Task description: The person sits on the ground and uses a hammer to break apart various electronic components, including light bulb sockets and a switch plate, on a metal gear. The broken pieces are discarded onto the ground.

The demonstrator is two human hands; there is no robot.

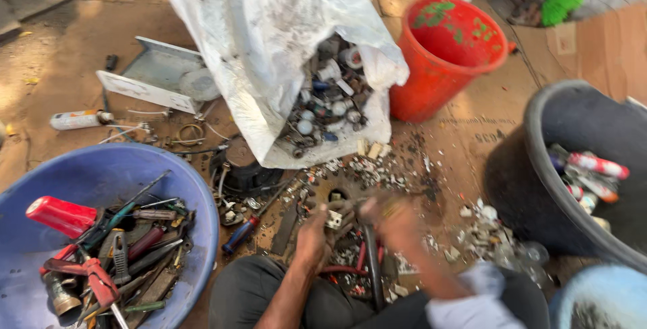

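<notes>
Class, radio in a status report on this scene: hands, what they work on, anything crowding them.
Left hand and right hand, blurred, both on small scrap pieces. Grip unclear. Scrap litter all around; blue tool tub at left.

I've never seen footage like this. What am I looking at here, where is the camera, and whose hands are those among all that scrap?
There is no machine here. The one picture comes from a camera worn on a person's head, looking down at their own knees and hands. The left hand and the right hand, which is blurred, are in a pile of small scrap pieces on cardboard-covered ground; what exactly they grip is too unclear to tell. Around them stand a blue tub of old tools, a torn white sack spilling small parts, a red bucket and a dark tub holding spray cans. A blue-handled screwdriver lies by the left hand.
</notes>
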